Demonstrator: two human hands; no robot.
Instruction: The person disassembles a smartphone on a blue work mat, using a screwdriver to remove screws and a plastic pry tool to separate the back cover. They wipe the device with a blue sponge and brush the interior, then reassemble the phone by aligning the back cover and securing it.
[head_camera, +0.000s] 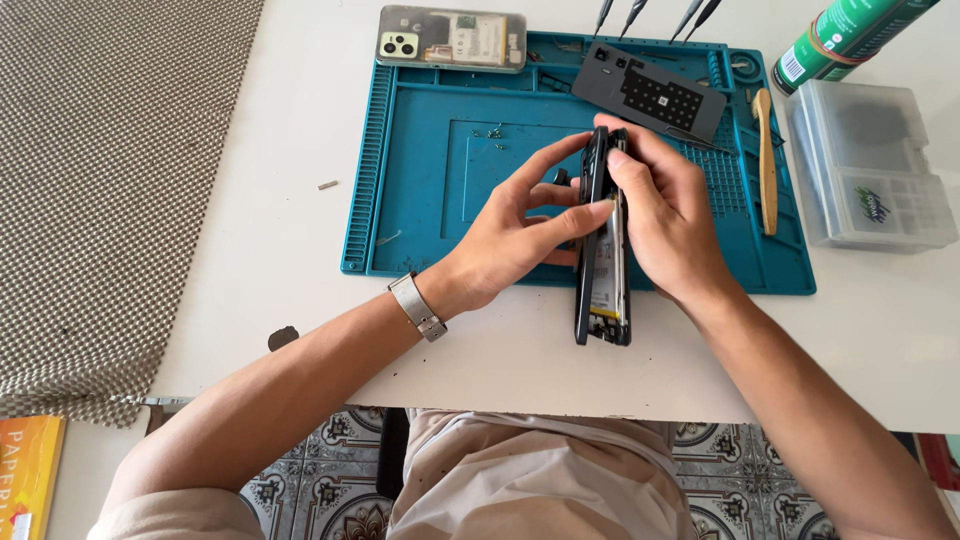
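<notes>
An opened smartphone (603, 280) with a black frame stands on its edge above the front of a teal repair mat (420, 200). My left hand (520, 225) grips its left side, the thumb pressing on the exposed inner face. My right hand (665, 215) holds the right side, with the thumb on the upper edge. Inside the phone I see a pale battery and metal parts. A silver watch band (417, 307) circles my left wrist.
A dark grey back cover (650, 95) and a second phone in a clear case (452, 38) lie at the mat's far edge. Small screws (493, 131) sit on the mat. A wooden spudger (767, 160), clear plastic box (870, 165), green can (845, 35) and screwdriver tips (655, 12) stand to the right and behind.
</notes>
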